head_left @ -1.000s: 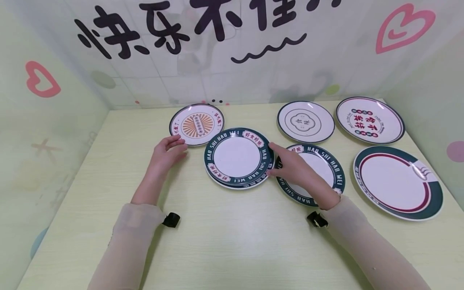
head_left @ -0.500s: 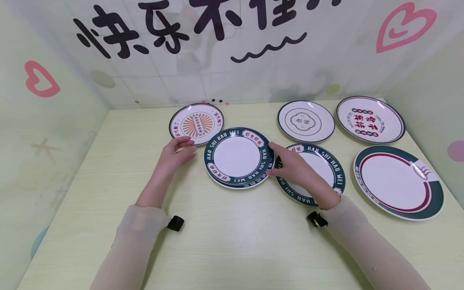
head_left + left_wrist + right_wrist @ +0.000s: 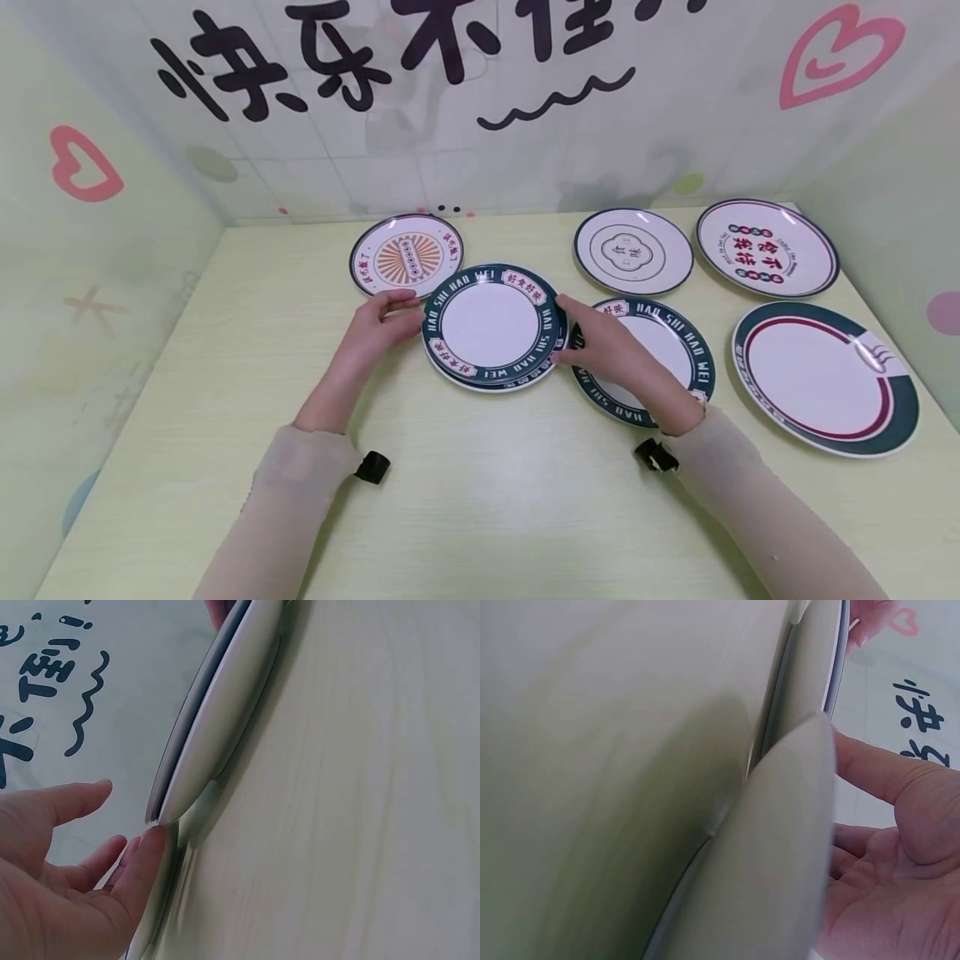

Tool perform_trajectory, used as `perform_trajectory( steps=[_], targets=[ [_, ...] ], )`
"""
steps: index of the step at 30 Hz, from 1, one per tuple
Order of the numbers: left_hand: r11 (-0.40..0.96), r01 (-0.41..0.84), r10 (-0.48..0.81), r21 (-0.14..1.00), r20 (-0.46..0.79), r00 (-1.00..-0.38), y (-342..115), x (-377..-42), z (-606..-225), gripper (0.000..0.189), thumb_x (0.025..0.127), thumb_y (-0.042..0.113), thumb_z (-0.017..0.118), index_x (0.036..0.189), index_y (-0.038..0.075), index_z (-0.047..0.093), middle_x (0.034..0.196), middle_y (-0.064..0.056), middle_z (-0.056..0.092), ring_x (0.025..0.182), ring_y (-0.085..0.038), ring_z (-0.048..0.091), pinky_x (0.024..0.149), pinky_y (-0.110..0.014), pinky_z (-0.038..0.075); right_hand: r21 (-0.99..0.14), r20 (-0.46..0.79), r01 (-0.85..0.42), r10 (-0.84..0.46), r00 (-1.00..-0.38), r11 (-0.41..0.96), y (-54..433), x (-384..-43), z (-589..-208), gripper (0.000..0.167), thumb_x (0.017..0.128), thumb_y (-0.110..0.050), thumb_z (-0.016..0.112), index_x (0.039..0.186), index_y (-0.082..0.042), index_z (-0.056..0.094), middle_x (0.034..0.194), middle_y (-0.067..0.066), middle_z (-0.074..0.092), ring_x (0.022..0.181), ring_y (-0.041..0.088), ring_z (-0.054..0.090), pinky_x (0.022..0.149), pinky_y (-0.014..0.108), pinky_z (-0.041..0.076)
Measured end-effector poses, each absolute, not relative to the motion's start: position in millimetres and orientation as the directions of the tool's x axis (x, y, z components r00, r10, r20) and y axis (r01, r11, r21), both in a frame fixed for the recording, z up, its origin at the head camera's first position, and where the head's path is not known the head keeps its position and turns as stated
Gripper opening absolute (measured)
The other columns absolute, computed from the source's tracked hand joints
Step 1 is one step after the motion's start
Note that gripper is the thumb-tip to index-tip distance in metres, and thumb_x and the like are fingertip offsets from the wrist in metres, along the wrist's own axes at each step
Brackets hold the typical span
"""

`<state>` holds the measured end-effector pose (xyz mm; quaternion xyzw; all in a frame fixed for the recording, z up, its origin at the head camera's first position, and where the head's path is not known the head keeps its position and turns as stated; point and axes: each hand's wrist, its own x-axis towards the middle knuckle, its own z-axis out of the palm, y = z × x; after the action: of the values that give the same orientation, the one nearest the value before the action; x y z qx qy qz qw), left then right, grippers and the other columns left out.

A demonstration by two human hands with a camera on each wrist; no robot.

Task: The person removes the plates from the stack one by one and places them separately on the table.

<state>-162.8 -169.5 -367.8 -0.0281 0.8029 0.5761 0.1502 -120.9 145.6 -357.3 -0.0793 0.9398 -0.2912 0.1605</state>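
Two round plates lie stacked mid-table in the head view. The top plate has a dark green lettered rim, and part of the lower plate shows below it. My left hand is at the stack's left edge, a fingertip right at the rim in the left wrist view, thumb raised apart. On the right edge, my right hand touches the rim with thumb and forefinger spread along it. Beneath that hand lies another green-rimmed plate, partly covered. Seen from the right wrist, the other fingers are partly hidden behind a plate.
Behind the left hand is a plate with an orange sunburst. At the back right are a white plate with a grey emblem and one with red characters. A larger green-and-red oval plate lies front right. Walls enclose three sides.
My left hand has moved right, from beside the sunburst plate to the left rim of the stack. The right hand and all plates stay in place.
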Motion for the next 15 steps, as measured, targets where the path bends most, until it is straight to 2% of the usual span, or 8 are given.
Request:
perform_trajectory(
  steps=[5,15],
  targets=[
    [0.349,-0.219,0.133,0.911,-0.28,-0.951,-167.9,-165.1,-370.2,0.055,0.094,0.01,0.067,0.143,0.0,0.046,0.145,-0.017,0.052,0.131,-0.03,0.056,0.099,-0.021,0.055,-0.574,-0.258,-0.052,-0.24,-0.936,0.818,145.3,-120.7,-357.3,0.087,0.091,-0.019,0.074,0.159,-0.006,0.022,0.165,0.016,0.023,0.152,0.037,0.024,0.124,0.05,0.027],
    [0.458,-0.182,0.123,0.87,-0.265,-0.956,-164.2,-167.7,-369.8,0.051,0.091,0.009,0.07,0.138,0.0,0.052,0.139,-0.017,0.059,0.127,-0.031,0.06,0.105,-0.036,0.053,-0.578,-0.252,-0.058,-0.246,-0.936,0.814,145.5,-120.8,-358.2,0.086,0.091,-0.019,0.073,0.159,-0.006,0.022,0.165,0.016,0.023,0.152,0.037,0.024,0.124,0.05,0.028]
  ],
)
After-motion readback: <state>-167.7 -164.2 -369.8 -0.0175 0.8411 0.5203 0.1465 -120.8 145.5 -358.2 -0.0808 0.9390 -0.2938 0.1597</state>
